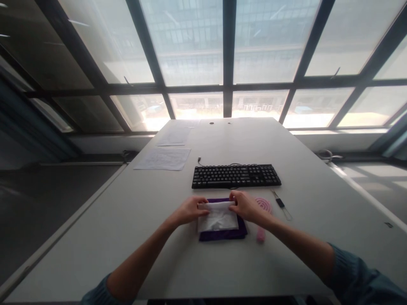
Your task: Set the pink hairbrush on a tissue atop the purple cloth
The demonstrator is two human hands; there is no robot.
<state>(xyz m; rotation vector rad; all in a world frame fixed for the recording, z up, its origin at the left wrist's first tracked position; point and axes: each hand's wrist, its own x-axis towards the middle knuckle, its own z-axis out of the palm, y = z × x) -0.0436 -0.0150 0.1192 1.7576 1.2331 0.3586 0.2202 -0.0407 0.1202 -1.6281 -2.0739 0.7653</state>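
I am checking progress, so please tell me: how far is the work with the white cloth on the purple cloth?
Done: the white cloth lies on the purple cloth in front of the keyboard. In hand: the left hand and right hand pinch its far corners. Left: the cloth is wrinkled, and the pink tool lies untouched beside it.

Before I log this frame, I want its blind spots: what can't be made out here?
Head view only:
- Pink tool: partly hidden by the right hand.
- Purple cloth: mostly covered by the white packet.
- Papers: print too small.
- Keyboard: key legends too small.
- Left hand: fingertips hidden at the packet's edge.
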